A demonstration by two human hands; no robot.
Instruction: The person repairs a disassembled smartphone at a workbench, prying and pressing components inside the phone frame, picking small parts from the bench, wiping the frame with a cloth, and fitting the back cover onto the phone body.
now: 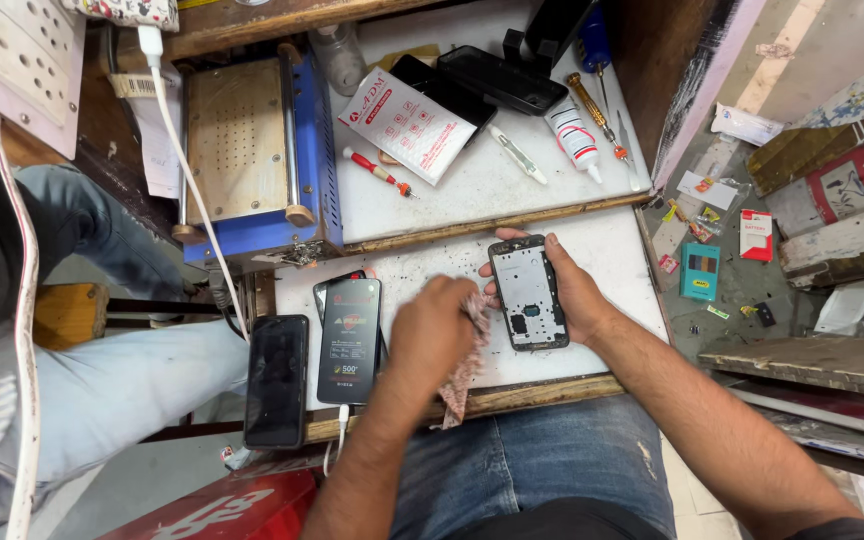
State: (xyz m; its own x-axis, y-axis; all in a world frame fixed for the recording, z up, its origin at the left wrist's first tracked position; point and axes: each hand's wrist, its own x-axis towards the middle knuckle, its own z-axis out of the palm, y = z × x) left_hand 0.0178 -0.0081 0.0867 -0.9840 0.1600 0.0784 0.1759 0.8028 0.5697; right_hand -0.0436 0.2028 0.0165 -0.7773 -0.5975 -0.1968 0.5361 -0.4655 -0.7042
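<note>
Right now my right hand cradles an opened phone over the white tabletop, fingers wrapped along its far edge and thumb side under it. Its back is off: a pale metal mid-frame shows inside a dark rim, with small cut-outs, a square black opening near the lower corner and a dark camera hole at the top. My left hand is closed around a bunched cloth, pinkish and patterned, soft and frayed, pressed against the phone's left edge; its tail hangs past the table's wooden lip.

Just left of that hand lies a phone with a lit screen, a white cable plugged into its bottom end, and beside it a glossy black phone that overhangs the edge. On the raised shelf beyond sit a blue metal heating plate with a perforated tan top, a red-and-white flat packet, a red-handled screwdriver, a white glue tube and two dark glass panels. Black specks dust the tabletop.
</note>
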